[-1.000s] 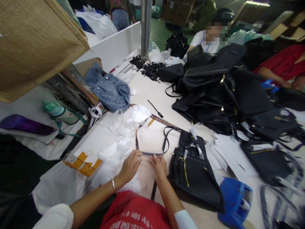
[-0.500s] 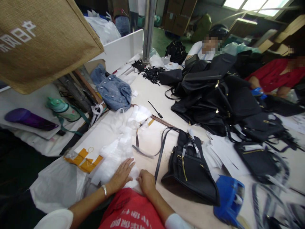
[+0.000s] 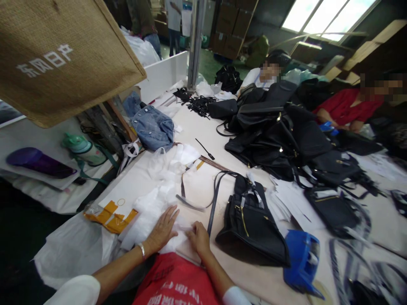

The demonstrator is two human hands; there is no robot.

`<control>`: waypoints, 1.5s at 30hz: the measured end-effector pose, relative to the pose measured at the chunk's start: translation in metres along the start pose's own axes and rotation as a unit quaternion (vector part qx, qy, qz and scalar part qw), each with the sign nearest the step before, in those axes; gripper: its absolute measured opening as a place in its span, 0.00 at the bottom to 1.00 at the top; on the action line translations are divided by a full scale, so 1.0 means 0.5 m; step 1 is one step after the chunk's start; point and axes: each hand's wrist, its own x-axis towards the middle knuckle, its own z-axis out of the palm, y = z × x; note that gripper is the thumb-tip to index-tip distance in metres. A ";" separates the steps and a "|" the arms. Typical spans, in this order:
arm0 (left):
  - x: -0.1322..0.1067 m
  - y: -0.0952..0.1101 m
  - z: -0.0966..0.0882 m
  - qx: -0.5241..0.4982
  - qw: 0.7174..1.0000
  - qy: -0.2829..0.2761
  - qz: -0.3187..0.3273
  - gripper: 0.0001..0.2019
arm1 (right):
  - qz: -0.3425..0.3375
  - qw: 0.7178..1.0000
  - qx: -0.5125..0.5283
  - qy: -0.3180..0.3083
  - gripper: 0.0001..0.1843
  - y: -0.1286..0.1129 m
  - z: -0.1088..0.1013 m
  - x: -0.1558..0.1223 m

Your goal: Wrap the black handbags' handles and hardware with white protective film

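Fingers outstretched, my left hand (image 3: 163,229) presses flat on a heap of thin white plastic sheets (image 3: 148,205) at the table's near edge. My right hand (image 3: 199,240) is beside it on the right, its fingers curled and pinched on the edge of a thin white sheet (image 3: 182,223). To the right of that hand a black handbag (image 3: 252,226) with gold zips lies on the table, its long strap (image 3: 213,203) looping toward my right hand. A blue tape dispenser (image 3: 300,258) stands beyond the bag.
Black bags (image 3: 273,127) are piled across the table, near white papers (image 3: 289,203). A denim bag (image 3: 154,127) lies at the left, below a hanging burlap sack (image 3: 73,63). Bottles (image 3: 41,163) stand on a side shelf. Two people sit beyond the pile.
My right hand has lifted slightly and pulled up the sheet's edge toward the right. My left hand stays almost in place. The head view has shifted a little.
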 end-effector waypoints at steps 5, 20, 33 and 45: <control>0.016 -0.033 -0.006 0.003 1.000 0.010 -0.006 0.36 | 0.056 0.990 0.126 0.018 0.07 0.017 -0.003 0.015; 0.143 0.105 -0.128 -0.377 0.904 -0.202 0.001 0.22 | -0.109 0.994 -0.004 -0.019 0.15 -0.041 -0.090 -0.053; 0.153 0.096 -0.062 -0.511 0.803 -0.258 -0.166 0.05 | 0.003 1.000 -0.010 0.004 0.22 -0.021 -0.095 -0.061; 0.123 0.059 -0.072 -0.499 0.828 -0.169 -0.192 0.10 | 0.116 0.970 -0.210 -0.038 0.05 0.069 -0.083 -0.096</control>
